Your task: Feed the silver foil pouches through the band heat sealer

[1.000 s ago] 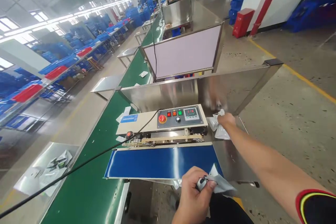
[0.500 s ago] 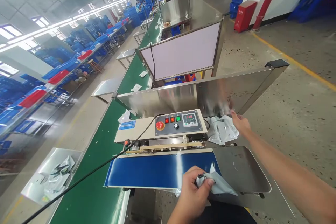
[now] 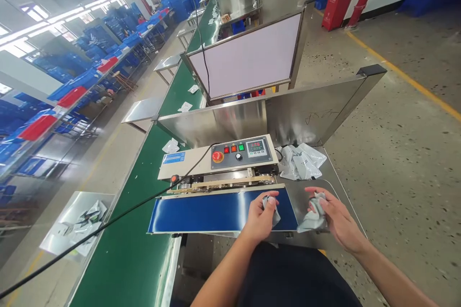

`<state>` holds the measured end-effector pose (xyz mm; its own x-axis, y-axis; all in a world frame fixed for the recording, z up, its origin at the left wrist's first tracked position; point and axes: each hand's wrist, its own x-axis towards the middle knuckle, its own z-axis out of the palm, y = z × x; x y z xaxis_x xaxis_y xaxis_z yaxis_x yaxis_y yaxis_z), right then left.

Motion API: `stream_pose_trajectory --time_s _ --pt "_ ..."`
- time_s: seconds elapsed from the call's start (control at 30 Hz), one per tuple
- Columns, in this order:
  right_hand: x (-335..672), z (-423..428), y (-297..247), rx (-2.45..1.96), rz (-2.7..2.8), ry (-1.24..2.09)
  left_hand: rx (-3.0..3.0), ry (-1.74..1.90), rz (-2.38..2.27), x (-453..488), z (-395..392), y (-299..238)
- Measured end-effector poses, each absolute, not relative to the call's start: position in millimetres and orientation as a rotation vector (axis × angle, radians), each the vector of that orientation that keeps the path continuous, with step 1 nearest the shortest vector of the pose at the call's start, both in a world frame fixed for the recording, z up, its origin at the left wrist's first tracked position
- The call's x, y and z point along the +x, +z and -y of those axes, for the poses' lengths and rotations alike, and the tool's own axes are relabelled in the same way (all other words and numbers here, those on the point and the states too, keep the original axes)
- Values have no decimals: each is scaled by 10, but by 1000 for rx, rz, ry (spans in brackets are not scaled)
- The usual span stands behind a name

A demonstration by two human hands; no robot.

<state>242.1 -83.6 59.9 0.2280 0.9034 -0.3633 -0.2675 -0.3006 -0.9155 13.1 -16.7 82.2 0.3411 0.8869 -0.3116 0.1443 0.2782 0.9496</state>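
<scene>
My left hand (image 3: 260, 215) is closed on a small grey pouch (image 3: 271, 205) over the right end of the blue belt (image 3: 212, 211) of the sealing machine (image 3: 219, 158). My right hand (image 3: 334, 216) grips a crumpled silvery pouch (image 3: 312, 211) above the steel plate (image 3: 334, 192) just right of that belt. A pile of silvery pouches (image 3: 300, 162) lies on the steel table behind my hands, beside the machine's control panel (image 3: 242, 149).
A long green conveyor (image 3: 144, 230) runs along the left, with a black cable (image 3: 108, 223) across it. A steel tray of pouches (image 3: 77, 225) sits at lower left. A steel backboard (image 3: 309, 115) stands behind the machine. Blue and red crates fill shelves at far left.
My right hand left the pouch pile and came back toward me holding a pouch. My left hand moved forward with its pouch onto the blue belt's right end.
</scene>
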Motion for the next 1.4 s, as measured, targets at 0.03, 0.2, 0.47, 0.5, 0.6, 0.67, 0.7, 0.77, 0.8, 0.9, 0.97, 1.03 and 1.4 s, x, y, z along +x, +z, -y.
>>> stream_pose_trajectory --time_s 0.03,0.2,0.47,0.5,0.6,0.67,0.7,0.77,0.8,0.9,0.97,1.03,1.4 --pt "2423 850 615 -1375 723 1330 1240 673 -1089 143 168 849" --pt "2303 783 843 -1483 1198 1126 1587 703 -779 260 120 1082" --pt "2259 715 939 -1360 1364 1289 1571 611 -698 332 147 986" --pt "2243 726 915 -1358 1360 1289 1548 614 -715 328 164 939" --pt "2181 763 835 -1341 1352 1407 1500 622 -770 316 216 795" --pt "2154 784 781 -1332 1355 1492 1482 623 -806 319 254 701" --pt "2152 793 752 -1341 1355 1490 1456 625 -831 325 274 656" --pt "2172 805 687 -1412 1323 1412 1346 636 -888 346 320 578" --pt "2194 809 653 -1479 1278 1355 1281 652 -913 360 345 550" --pt "2287 814 563 -1714 1060 1169 1248 698 -960 399 409 520" --pt "2347 817 540 -1807 933 1110 1324 711 -1008 425 434 527" --pt "2391 821 559 -1817 879 1123 1322 751 -1092 452 438 521" --pt "2403 759 655 -1772 1091 1086 1271 802 -1096 470 293 425"
